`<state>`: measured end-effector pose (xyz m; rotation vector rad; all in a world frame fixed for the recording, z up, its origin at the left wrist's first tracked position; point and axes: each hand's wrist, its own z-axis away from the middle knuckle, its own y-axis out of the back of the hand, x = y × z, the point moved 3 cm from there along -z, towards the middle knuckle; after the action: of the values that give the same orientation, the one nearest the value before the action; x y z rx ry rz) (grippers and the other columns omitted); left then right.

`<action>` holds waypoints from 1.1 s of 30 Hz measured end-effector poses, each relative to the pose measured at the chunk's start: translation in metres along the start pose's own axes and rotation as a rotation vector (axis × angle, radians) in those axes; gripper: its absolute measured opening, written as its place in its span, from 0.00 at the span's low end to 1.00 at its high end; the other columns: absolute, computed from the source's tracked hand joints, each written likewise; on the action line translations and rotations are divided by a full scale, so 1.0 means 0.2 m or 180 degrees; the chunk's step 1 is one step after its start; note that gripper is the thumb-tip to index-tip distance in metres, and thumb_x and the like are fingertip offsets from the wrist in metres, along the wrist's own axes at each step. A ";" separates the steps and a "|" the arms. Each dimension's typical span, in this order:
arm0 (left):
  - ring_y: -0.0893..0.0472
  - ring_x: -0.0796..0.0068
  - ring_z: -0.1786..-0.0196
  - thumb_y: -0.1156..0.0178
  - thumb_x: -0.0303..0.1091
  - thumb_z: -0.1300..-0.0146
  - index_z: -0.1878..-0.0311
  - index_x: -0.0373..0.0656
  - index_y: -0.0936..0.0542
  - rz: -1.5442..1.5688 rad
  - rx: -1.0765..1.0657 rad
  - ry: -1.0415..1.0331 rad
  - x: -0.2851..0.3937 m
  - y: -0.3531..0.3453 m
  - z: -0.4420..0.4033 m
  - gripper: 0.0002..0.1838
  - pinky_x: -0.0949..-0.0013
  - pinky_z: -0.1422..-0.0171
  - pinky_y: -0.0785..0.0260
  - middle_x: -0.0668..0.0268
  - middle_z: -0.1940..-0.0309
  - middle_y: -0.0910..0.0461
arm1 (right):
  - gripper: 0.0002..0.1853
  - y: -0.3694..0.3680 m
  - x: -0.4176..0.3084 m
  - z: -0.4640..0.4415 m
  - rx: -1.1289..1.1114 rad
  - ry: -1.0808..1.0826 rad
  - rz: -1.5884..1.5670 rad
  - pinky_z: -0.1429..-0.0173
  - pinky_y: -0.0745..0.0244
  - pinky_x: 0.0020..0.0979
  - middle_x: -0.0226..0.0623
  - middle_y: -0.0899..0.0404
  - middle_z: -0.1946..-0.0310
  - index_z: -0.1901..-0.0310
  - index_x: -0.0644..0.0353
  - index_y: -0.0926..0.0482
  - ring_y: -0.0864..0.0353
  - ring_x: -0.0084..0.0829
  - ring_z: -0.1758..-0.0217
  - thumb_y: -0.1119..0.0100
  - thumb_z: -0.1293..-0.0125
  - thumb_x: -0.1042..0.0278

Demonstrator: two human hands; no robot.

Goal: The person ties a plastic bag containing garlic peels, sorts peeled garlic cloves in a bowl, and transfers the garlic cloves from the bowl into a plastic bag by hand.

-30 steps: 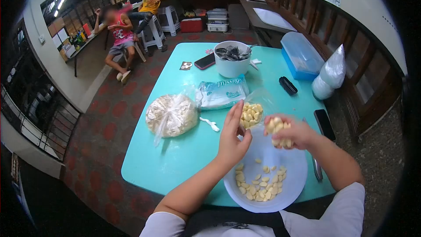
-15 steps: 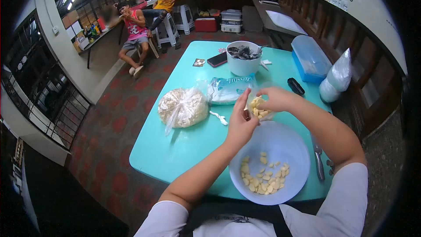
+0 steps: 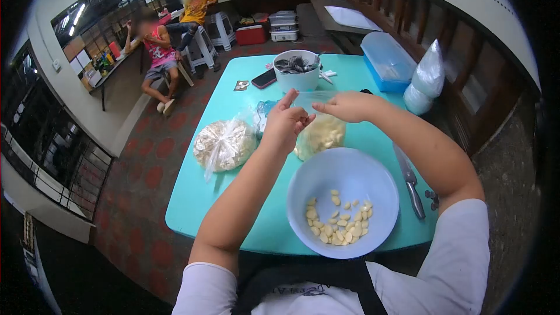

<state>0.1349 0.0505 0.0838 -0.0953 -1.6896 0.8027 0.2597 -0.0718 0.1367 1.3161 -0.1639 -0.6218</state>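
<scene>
A clear plastic bag of peeled garlic cloves [image 3: 322,136] stands on the table just behind a pale blue bowl [image 3: 373,181]. My left hand [image 3: 284,123] grips the bag's mouth on the left side, index finger pointing up and the other fingers curled. From the right, my right hand [image 3: 349,107] pinches the top of the same bag; its fingertips partly overlap the plastic. Loose garlic cloves [image 3: 338,232] lie in the bottom of the bowl. To the bowl's right rests a knife [image 3: 412,182] with a grey handle.
Left of the garlic stands a tied bag of pale pieces [image 3: 224,144]. Behind are a white tub of dark packets [image 3: 296,69], a phone [image 3: 264,79], a blue lidded box [image 3: 389,61] and a plastic-wrapped stack [image 3: 424,81]. Two people [image 3: 160,46] sit at the far left.
The garlic bag's mouth has been drawn upward, and my right hand has moved from over the cloves to the top of the plastic. The camera view has shifted slightly.
</scene>
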 end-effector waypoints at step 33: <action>0.19 0.69 0.52 0.44 0.45 0.27 0.30 0.35 0.31 -0.0994 0.0043 0.0760 0.41 1.01 1.39 0.29 0.64 0.46 0.25 0.56 0.35 0.28 | 0.10 -0.80 0.32 1.15 0.2425 -0.0175 -0.3461 0.48 0.25 0.26 0.33 0.18 0.60 0.53 0.67 0.20 0.19 0.23 0.54 0.37 0.34 0.72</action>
<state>-0.2077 0.1153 0.0252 0.0787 -1.4280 0.5449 0.1559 -0.3188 0.0335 2.1107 0.3439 -1.6181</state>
